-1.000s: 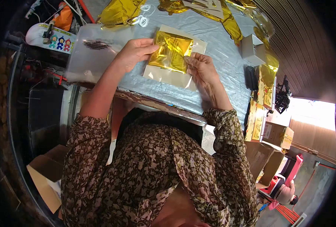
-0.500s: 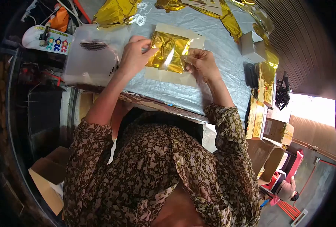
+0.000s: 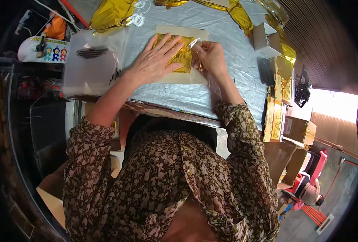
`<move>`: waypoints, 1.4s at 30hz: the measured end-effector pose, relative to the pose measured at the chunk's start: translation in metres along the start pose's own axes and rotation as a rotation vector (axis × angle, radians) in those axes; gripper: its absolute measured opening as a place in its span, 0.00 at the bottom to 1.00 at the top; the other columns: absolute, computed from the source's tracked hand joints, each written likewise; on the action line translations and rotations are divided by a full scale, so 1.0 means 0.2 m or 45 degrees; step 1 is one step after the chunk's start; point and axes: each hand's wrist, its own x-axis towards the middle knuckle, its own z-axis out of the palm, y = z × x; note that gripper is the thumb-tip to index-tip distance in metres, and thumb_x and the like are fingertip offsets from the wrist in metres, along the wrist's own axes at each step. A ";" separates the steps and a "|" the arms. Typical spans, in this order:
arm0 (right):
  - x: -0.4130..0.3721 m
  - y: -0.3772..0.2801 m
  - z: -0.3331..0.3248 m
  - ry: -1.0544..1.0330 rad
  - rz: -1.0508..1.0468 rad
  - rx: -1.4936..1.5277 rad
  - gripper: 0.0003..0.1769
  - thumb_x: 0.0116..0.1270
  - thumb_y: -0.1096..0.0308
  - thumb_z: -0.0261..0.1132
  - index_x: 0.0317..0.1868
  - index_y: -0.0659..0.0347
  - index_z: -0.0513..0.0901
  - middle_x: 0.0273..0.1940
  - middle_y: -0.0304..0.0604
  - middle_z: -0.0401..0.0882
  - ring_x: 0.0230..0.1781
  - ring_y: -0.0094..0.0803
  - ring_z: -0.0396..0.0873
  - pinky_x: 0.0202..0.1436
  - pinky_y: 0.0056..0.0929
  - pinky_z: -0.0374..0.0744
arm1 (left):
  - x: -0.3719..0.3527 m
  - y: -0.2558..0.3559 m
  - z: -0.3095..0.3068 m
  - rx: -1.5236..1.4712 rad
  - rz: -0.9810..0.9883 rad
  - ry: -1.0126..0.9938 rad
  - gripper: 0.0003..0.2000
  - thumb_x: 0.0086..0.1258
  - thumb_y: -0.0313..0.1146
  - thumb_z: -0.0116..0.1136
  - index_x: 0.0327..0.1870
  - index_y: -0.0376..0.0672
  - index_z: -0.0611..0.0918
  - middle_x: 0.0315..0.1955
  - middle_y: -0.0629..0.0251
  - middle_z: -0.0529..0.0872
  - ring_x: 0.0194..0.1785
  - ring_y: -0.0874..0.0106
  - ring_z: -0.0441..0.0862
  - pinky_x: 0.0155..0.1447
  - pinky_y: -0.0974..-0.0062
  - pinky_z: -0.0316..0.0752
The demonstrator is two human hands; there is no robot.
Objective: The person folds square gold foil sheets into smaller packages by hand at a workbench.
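A square of shiny gold foil (image 3: 185, 56) lies folded on a beige cardboard sheet (image 3: 181, 79) on the silver-covered table (image 3: 235, 80). My left hand (image 3: 157, 60) rests flat over the foil, fingers spread, hiding much of its left side. At the foil's right edge, my right hand (image 3: 212, 58) pinches a piece of clear plastic (image 3: 195, 43) between thumb and fingers. Part of that plastic is hidden behind the fingers.
Left stands a translucent plastic sheet (image 3: 94, 72) with dark thin pieces on it. Gold foil balloons (image 3: 108, 16) and white string (image 3: 136, 19) lie at the back. A small white box (image 3: 265, 40) and a black object (image 3: 265, 70) sit right. Further off, a person (image 3: 310, 191) bends.
My left hand has gone from holding the foil's upper left edge to lying flat across it. My right hand stays at the right edge. The whole view has shifted slightly.
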 end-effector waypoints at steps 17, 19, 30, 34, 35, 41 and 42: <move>-0.09 0.07 -0.13 -0.015 -1.095 -0.981 0.40 0.59 0.45 0.79 0.64 0.66 0.81 0.65 0.56 0.79 0.64 0.51 0.79 0.67 0.48 0.76 | 0.02 -0.04 0.05 -0.214 -0.068 0.177 0.30 0.79 0.57 0.54 0.75 0.48 0.74 0.73 0.66 0.73 0.75 0.67 0.68 0.78 0.60 0.57; -0.10 0.10 -0.14 -0.051 -1.102 -1.105 0.50 0.55 0.42 0.80 0.71 0.63 0.73 0.72 0.54 0.72 0.72 0.52 0.69 0.75 0.54 0.64 | 0.03 -0.04 0.02 -0.238 -0.064 0.190 0.31 0.79 0.56 0.54 0.75 0.48 0.73 0.73 0.65 0.73 0.75 0.66 0.68 0.78 0.60 0.57; 0.01 0.05 -0.16 -0.342 -1.044 -1.207 0.73 0.39 0.32 0.84 0.80 0.59 0.60 0.78 0.51 0.64 0.84 0.55 0.50 0.85 0.67 0.38 | -0.07 -0.10 -0.09 -0.386 -0.136 0.182 0.45 0.70 0.61 0.64 0.80 0.41 0.62 0.79 0.53 0.64 0.83 0.55 0.57 0.84 0.54 0.52; 0.03 0.04 -0.17 -0.420 -0.979 -1.209 0.70 0.41 0.40 0.86 0.82 0.51 0.58 0.79 0.47 0.63 0.86 0.49 0.47 0.86 0.63 0.34 | -0.16 -0.06 -0.12 -0.269 -0.157 -0.031 0.60 0.57 0.69 0.70 0.82 0.37 0.56 0.81 0.52 0.59 0.84 0.56 0.53 0.86 0.56 0.48; 0.03 0.03 -0.16 -0.428 -0.981 -1.241 0.70 0.41 0.42 0.86 0.82 0.51 0.58 0.79 0.47 0.63 0.86 0.48 0.47 0.86 0.63 0.34 | -0.17 -0.07 -0.11 -0.274 -0.137 -0.047 0.64 0.52 0.72 0.71 0.82 0.37 0.55 0.81 0.51 0.57 0.85 0.56 0.52 0.87 0.56 0.47; 0.08 -0.02 -0.20 -0.500 -0.986 -1.338 0.69 0.40 0.44 0.86 0.82 0.51 0.59 0.78 0.46 0.64 0.86 0.48 0.47 0.86 0.63 0.34 | -0.13 -0.13 -0.11 -0.324 -0.071 -0.059 0.68 0.45 0.71 0.76 0.83 0.38 0.54 0.82 0.51 0.57 0.85 0.56 0.52 0.88 0.58 0.47; 0.09 -0.02 -0.20 -0.504 -0.982 -1.339 0.69 0.40 0.44 0.86 0.82 0.51 0.59 0.78 0.46 0.64 0.86 0.48 0.47 0.86 0.63 0.34 | -0.12 -0.13 -0.12 -0.352 -0.053 -0.056 0.68 0.44 0.69 0.78 0.83 0.38 0.54 0.81 0.52 0.57 0.85 0.55 0.52 0.88 0.58 0.47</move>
